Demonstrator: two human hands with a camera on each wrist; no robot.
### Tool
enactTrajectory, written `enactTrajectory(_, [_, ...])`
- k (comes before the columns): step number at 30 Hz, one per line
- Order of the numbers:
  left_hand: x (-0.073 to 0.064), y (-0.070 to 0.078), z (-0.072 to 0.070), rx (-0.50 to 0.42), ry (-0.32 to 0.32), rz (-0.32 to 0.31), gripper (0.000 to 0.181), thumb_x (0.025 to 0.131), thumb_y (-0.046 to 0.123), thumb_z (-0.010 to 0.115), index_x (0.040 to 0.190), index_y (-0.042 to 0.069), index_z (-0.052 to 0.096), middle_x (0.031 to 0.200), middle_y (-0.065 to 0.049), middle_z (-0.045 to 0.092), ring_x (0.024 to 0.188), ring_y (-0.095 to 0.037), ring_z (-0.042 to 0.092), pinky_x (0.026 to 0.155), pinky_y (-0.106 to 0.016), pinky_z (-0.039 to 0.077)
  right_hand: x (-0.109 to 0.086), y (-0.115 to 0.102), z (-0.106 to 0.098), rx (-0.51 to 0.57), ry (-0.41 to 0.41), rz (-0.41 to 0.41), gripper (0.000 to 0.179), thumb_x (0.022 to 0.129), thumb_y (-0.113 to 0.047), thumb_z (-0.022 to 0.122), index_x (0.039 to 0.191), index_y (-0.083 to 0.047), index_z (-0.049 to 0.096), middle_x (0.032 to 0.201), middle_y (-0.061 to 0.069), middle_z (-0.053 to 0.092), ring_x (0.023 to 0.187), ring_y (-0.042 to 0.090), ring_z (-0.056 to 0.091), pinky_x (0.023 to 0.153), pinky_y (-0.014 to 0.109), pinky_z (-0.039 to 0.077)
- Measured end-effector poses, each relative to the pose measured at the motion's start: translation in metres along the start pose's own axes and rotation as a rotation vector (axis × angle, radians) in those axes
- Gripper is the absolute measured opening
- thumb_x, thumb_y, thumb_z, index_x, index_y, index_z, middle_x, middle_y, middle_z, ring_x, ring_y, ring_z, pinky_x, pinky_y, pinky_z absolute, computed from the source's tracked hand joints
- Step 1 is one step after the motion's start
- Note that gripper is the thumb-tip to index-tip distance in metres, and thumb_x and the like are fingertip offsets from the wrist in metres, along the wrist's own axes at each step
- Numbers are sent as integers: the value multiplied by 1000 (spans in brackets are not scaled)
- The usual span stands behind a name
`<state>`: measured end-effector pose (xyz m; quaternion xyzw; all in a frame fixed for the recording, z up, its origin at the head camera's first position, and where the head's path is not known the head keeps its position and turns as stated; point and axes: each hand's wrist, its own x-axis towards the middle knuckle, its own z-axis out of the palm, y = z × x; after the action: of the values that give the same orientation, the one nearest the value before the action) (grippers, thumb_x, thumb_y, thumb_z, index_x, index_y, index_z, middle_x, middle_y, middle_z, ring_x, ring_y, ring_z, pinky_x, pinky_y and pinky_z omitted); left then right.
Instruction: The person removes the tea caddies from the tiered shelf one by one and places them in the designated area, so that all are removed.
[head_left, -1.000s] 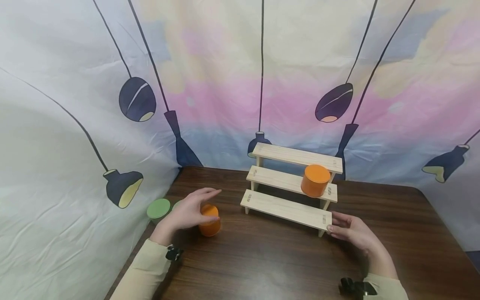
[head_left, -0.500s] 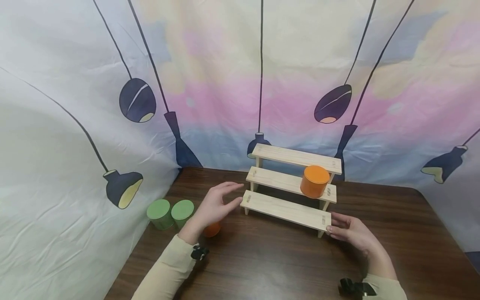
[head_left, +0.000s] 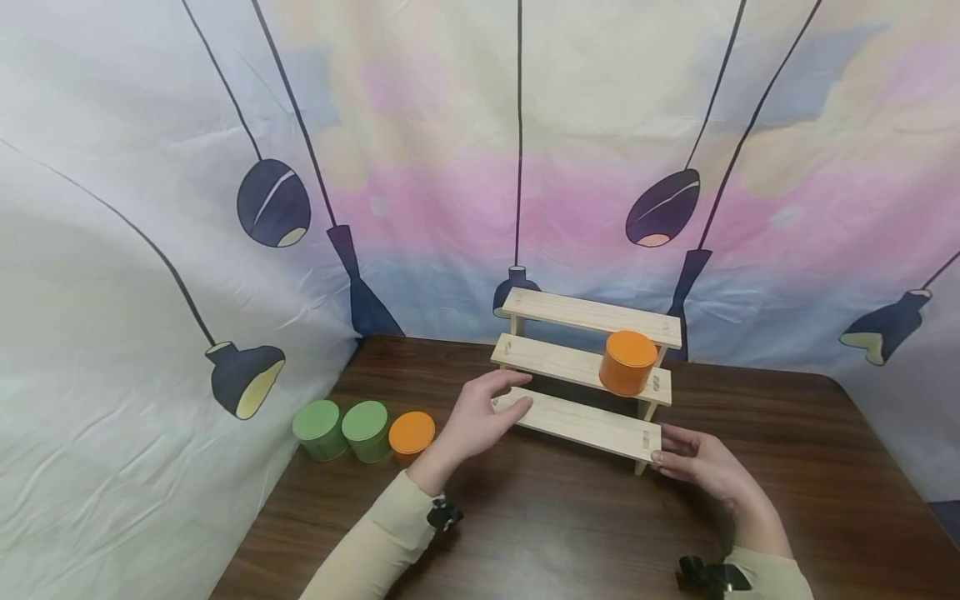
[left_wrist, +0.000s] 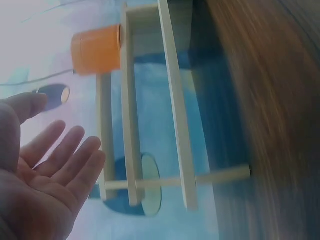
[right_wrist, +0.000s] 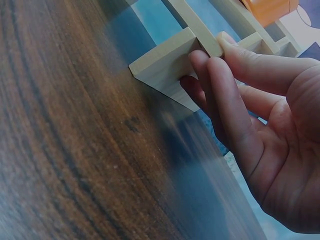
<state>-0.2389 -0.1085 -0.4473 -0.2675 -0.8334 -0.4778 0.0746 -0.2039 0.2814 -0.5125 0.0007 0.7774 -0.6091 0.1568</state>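
Observation:
A pale wooden three-tier display stand (head_left: 585,423) stands on the table, with an orange round tin (head_left: 628,364) on the right part of its middle step. My right hand (head_left: 708,467) pinches the right end of the lowest step; in the right wrist view the thumb (right_wrist: 250,57) lies on the board and the fingers bend under its end. Over the left end of the lowest step is my left hand (head_left: 480,417), holding nothing, its fingers apart from the thumb. The left wrist view shows that hand (left_wrist: 55,175) with a gap between it and the stand.
To the left, two green tins (head_left: 318,429) and another orange tin (head_left: 411,435) stand in a row on the dark wooden table (head_left: 555,525). A cloth printed with lamps (head_left: 450,167) hangs behind and along the left side.
My left hand has moved right, from around the left orange tin to the stand's left end, leaving that tin on the table. My right hand keeps its grip on the step.

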Motion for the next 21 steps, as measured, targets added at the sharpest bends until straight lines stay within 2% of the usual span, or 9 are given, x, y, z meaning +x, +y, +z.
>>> enactTrajectory(5, [10, 6, 19, -91, -4, -6, 34, 100, 18, 78, 131, 6, 71, 131, -12, 71, 126, -29, 65, 110, -47, 51, 0, 0, 0, -4, 10, 3, 80, 101, -5, 75, 158, 21, 26, 149, 43, 48, 104, 18, 74, 89, 37, 62])
enactTrajectory(9, [18, 14, 31, -127, -32, -4, 43, 100, 20, 79, 138, 6, 65, 136, -10, 68, 131, -29, 63, 111, -40, 50, 0, 0, 1, -11, 14, 8, 81, 100, -7, 76, 158, 21, 27, 150, 43, 47, 104, 18, 74, 89, 37, 62])
enactTrajectory(15, [29, 27, 45, -86, -73, 22, 55, 100, 25, 79, 148, 6, 59, 147, -7, 63, 135, -29, 60, 110, -32, 50, 1, 0, 2, -5, 17, 12, 82, 100, -7, 77, 158, 20, 28, 149, 43, 48, 104, 20, 74, 89, 37, 62])
enactTrajectory(21, [48, 39, 58, -24, -92, 65, 66, 98, 25, 81, 155, 8, 53, 154, -5, 57, 142, -21, 54, 111, -31, 48, 2, 1, 0, -6, 16, 14, 81, 100, -6, 76, 158, 21, 26, 149, 43, 49, 102, 19, 75, 88, 37, 63])
